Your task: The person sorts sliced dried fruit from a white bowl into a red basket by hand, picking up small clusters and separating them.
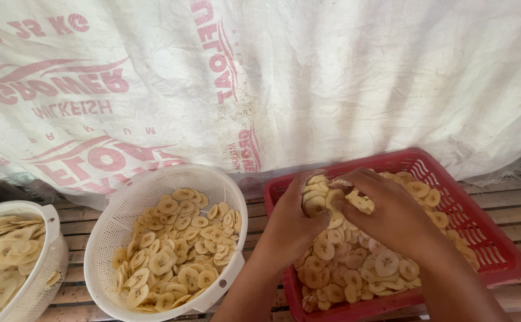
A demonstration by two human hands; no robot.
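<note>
My left hand [288, 225] and my right hand [385, 211] meet over a red plastic basket [492, 235] that lies on the slatted surface at the lower right. Between the two palms I hold a stack of pale yellow banana slices [320, 194], pressed together edge on. More loose banana slices [356, 268] cover the basket's bottom under my hands. Both forearms come up from the lower edge of the view.
A round white colander [236, 206] with banana slices stands left of the red basket. Another white colander [50, 250] with slices sits at the far left, partly cut off. A white printed woven sack sheet [332, 77] hangs behind. Bamboo slats [517, 206] form the surface.
</note>
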